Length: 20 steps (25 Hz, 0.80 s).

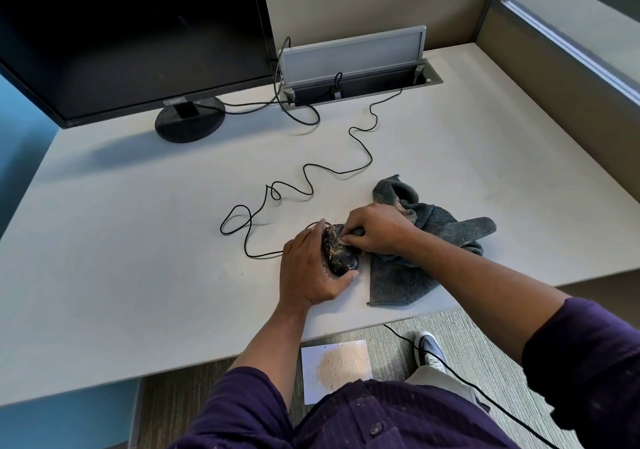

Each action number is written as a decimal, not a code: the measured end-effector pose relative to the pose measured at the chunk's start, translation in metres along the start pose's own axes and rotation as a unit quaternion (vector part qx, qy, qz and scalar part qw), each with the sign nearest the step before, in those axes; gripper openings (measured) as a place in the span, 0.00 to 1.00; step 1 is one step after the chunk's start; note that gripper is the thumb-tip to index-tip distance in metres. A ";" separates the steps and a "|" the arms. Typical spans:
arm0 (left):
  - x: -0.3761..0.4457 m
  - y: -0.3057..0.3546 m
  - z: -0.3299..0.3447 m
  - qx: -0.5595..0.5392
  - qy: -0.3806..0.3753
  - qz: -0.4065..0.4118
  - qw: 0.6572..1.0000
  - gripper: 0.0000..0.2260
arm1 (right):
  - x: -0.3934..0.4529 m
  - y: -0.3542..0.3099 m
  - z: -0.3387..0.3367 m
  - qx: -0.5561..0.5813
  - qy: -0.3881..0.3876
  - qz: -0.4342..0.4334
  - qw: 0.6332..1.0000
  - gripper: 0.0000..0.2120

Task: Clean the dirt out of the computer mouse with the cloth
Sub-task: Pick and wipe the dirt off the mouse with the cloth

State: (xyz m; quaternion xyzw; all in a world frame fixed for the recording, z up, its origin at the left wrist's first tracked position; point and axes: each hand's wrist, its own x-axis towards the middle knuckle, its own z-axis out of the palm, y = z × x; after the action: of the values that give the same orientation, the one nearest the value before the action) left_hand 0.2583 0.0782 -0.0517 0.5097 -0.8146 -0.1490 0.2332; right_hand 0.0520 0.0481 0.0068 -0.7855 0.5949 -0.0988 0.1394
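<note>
Nearest the onlooker, on the floor below the counter edge, lies one sheet of paper bearing one heap of pale powder, with one shoe beside it and one loose floor cable running past. On the counter sits the one black mouse, upright, near the front edge and speckled with tan grit across its back. The left hand cups it from the left, fingers and thumb curled round the body. The right hand pinches a fold of the one grey cloth and presses it on the mouse's forward end; the rest of the cloth trails to the right. Risk, as judged: a hard wipe could drive grit into the button seams and wheel slot instead of lifting it. A sweep toward the edge would scatter it over the counter and floor. The looped mouse cord could snag if the mouse is turned. Beyond stand one monitor on a round base and one open cable hatch.
</note>
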 end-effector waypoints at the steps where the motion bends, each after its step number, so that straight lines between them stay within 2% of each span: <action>1: 0.000 0.000 0.000 0.000 0.000 0.000 1.000 0.49 | -0.001 0.001 -0.001 -0.006 -0.009 -0.009 1.000 0.08; 4: 0.001 0.000 0.000 0.001 0.000 0.002 1.000 0.49 | 0.003 0.005 -0.005 -0.080 0.014 0.021 0.997 0.12; 8: 0.001 0.000 0.000 0.005 0.000 -0.001 1.000 0.49 | 0.012 -0.005 -0.002 -0.091 0.060 0.032 0.994 0.11; 13: 0.002 0.001 0.000 0.005 -0.012 -0.004 1.000 0.49 | 0.018 -0.014 0.000 -0.082 -0.034 -0.044 0.995 0.12; 20: 0.002 0.000 0.000 0.001 -0.016 -0.005 1.000 0.49 | 0.022 -0.018 0.001 -0.110 -0.045 -0.076 0.990 0.14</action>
State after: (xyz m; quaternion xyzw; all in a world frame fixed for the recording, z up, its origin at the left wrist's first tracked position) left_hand 0.2577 0.0759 -0.0512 0.5115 -0.8159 -0.1573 0.2189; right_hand 0.0747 0.0321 0.0123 -0.8424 0.5340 -0.0074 0.0713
